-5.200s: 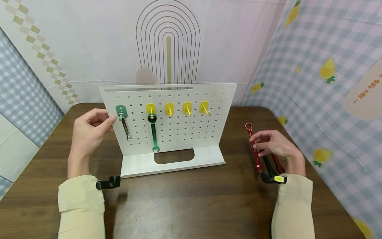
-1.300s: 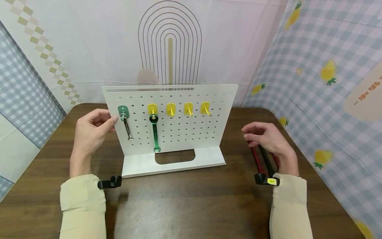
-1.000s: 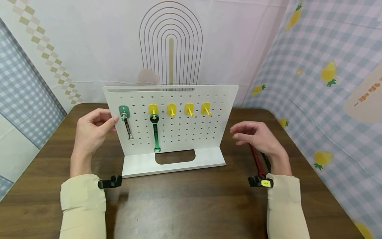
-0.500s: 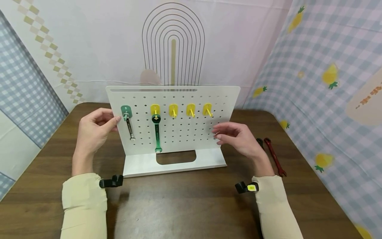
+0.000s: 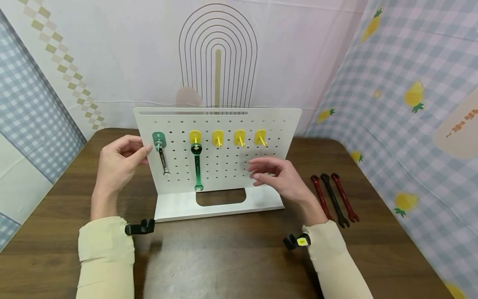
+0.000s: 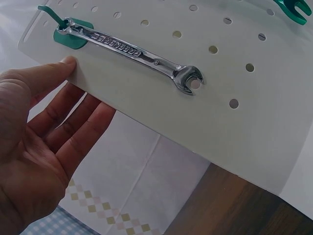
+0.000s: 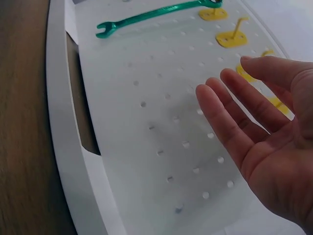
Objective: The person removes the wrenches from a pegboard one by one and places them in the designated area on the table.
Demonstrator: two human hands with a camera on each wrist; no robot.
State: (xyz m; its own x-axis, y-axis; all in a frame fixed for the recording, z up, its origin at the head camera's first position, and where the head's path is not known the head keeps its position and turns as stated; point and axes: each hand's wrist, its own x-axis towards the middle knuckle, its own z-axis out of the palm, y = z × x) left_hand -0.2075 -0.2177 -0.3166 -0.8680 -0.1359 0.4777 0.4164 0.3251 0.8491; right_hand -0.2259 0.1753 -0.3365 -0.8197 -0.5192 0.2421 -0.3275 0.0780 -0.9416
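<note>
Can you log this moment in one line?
left fingers: grip pegboard edge; right fingers: empty; hung: silver wrench, green wrench; table: two red wrenches, black wrench

This looks like a small curtained-off booth, whether in a home or workplace unclear, with patterned white cloth (image 5: 291,54) hung beyond the fingers (image 5: 267,161), blue-checked cloth (image 5: 377,120) to either side and a wood-grain bench (image 5: 224,257) beneath them.

Left hand (image 5: 119,166): fingertips lay unseen behind the pegboard (image 5: 224,172) | right hand (image 5: 278,176): partly covered two yellow hooks (image 7: 278,103) in its wrist view | red wrench (image 5: 320,192) nearest the pegboard: right sleeve (image 5: 336,253) blocked its lower end from me | green wrench (image 5: 198,169): was cut off in left wrist view | yellow label (image 5: 302,241): was too small to read
</note>
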